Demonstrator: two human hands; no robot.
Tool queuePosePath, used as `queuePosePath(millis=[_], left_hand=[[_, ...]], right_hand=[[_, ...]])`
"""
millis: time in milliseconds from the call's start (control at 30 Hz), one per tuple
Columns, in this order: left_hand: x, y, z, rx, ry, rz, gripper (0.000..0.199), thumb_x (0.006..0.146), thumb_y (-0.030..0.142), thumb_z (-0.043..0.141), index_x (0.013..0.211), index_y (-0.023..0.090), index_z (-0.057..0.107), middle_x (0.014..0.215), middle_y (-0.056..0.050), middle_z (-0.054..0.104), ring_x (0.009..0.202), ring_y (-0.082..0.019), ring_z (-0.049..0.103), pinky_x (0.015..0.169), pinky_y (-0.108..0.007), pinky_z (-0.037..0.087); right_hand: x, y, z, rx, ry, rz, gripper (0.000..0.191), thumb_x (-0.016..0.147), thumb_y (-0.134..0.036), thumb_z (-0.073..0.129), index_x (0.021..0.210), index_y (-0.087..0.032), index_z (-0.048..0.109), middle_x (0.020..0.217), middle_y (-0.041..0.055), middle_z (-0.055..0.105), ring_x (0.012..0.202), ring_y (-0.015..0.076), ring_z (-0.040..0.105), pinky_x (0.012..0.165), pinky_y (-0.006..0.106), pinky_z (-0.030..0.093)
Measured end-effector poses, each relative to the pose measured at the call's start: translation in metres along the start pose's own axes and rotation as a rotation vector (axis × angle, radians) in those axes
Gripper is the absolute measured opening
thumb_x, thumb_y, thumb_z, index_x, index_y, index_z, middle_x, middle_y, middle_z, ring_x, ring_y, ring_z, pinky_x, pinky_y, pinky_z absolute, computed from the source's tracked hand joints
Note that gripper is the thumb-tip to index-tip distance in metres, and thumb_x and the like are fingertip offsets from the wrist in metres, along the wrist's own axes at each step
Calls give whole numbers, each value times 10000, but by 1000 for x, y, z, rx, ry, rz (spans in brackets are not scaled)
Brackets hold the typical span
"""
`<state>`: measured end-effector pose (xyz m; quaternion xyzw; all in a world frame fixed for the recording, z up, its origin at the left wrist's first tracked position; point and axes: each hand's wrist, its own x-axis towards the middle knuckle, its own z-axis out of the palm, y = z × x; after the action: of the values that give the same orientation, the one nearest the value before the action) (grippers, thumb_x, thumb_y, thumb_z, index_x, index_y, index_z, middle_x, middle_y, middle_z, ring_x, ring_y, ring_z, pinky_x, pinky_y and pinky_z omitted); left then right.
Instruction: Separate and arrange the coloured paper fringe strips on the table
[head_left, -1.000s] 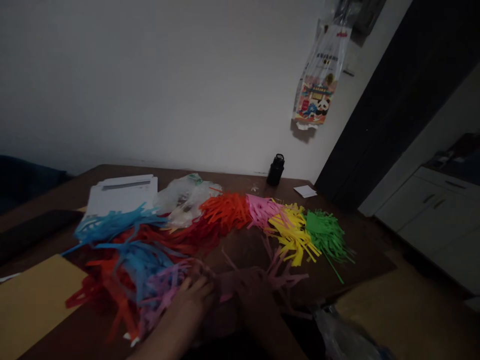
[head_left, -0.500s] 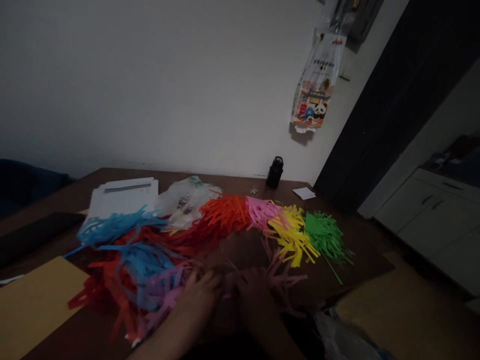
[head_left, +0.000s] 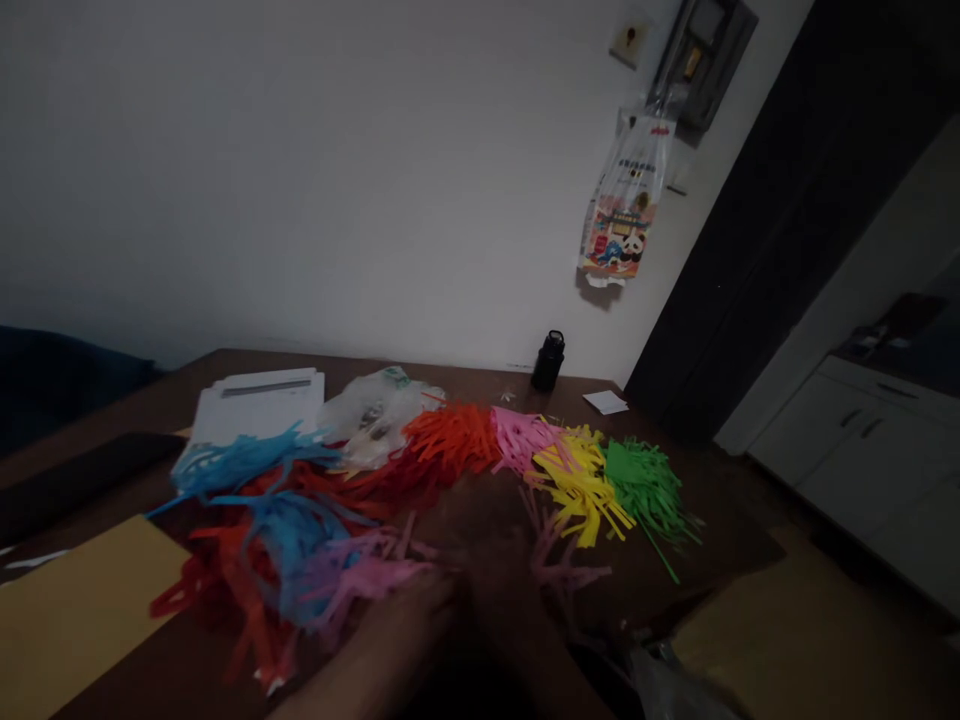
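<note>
Both hands are very dark at the bottom middle of the head view. My left hand [head_left: 424, 605] meets a fan of pink and purple paper strips [head_left: 367, 578] that converge at its fingertips. My right hand [head_left: 501, 585] lies close beside it, next to more dull pink strips [head_left: 556, 560] on the brown table [head_left: 720, 545]. Its fingers are too dim to read. Around the hands lie strips in piles: blue [head_left: 240, 465], red [head_left: 225, 590], orange [head_left: 450, 435], bright pink [head_left: 521, 440], yellow [head_left: 577, 480] and green [head_left: 645, 480].
A white paper stack [head_left: 259, 405] and a crumpled clear plastic bag [head_left: 371, 410] lie at the back. A black bottle [head_left: 548, 361] stands near the wall. A yellow sheet [head_left: 71, 610] is at the left. A printed bag [head_left: 622, 210] hangs on the wall.
The view has tilted up a little. My hands have moved closer together, and the pink-purple strips by my left hand have been gathered and drawn toward it.
</note>
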<state>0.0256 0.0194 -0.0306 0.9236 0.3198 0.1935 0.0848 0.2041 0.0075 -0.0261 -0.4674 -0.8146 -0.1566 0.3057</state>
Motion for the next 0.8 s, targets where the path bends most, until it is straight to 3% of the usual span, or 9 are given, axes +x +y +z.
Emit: queuePosePath(millis=[100, 267, 367, 500, 533, 600, 667, 733, 800], left_hand=[[-8, 8, -1, -30, -73, -19, 380, 814, 125, 521, 1113, 293, 684, 1227, -46, 678, 1140, -225, 601, 1035, -360, 456], [-10, 1, -5, -28, -177, -176, 659, 775, 121, 545, 1402, 316, 486, 1543, -82, 413, 1414, -345, 357, 1126, -573, 341], [-9, 0, -11, -29, -213, -251, 666, 802, 204, 561, 1439, 339, 426, 1572, -74, 349, 1439, -365, 286, 1143, -628, 250], [-1, 3, -20, -75, -227, -325, 632, 801, 244, 555, 1419, 332, 458, 1567, -57, 356, 1456, -339, 243, 1174, -578, 201], [2, 3, -22, -88, -220, -338, 642, 781, 226, 564, 1411, 314, 476, 1559, -68, 369, 1452, -345, 254, 1172, -579, 204], [5, 5, -29, -114, -191, -337, 585, 762, 206, 571, 1343, 277, 572, 1514, -92, 448, 1425, -364, 321, 1160, -584, 236], [6, 11, -41, -140, -156, -307, 431, 816, 227, 528, 1220, 262, 676, 1409, -95, 583, 1344, -336, 467, 1135, -519, 328], [4, 26, -59, -213, -86, -275, 345, 907, 278, 425, 1077, 274, 725, 1231, -65, 711, 1178, -261, 620, 1036, -388, 459], [0, 47, -81, -392, 64, -276, 322, 930, 346, 417, 950, 274, 731, 1061, -42, 761, 1022, -227, 684, 886, -294, 531]], right_hand=[[12, 18, -12, 13, 155, 99, 212, 934, -160, 466, 812, -215, 629, 763, 41, 657, 763, 230, 560, 890, 444, 389], [23, 61, -62, 31, 398, 364, 206, 969, -299, 479, 832, -208, 604, 795, 26, 634, 762, 201, 565, 754, 342, 428], [8, 89, -101, 28, 600, 495, 220, 981, -331, 467, 869, -189, 591, 852, 40, 618, 806, 194, 579, 728, 308, 444], [-30, 115, -159, -94, 890, 650, 207, 949, -356, 523, 924, -164, 599, 887, 69, 597, 844, 222, 568, 765, 342, 432], [-38, 116, -172, -153, 909, 648, 210, 944, -359, 529, 935, -164, 605, 886, 73, 602, 846, 228, 569, 769, 349, 432], [-47, 105, -189, -261, 810, 501, 190, 944, -348, 537, 945, -177, 620, 898, 81, 629, 854, 235, 579, 787, 365, 433], [-48, 80, -190, -308, 550, 206, 162, 964, -311, 508, 925, -212, 631, 868, 60, 657, 828, 222, 591, 817, 376, 430], [-41, 47, -176, -252, 280, -19, 288, 1007, -229, 393, 853, -248, 636, 742, 16, 645, 738, 189, 588, 812, 366, 435], [-33, 14, -155, -129, 114, -178, 252, 990, -194, 449, 837, -238, 644, 709, 11, 637, 672, 165, 575, 760, 339, 471]])
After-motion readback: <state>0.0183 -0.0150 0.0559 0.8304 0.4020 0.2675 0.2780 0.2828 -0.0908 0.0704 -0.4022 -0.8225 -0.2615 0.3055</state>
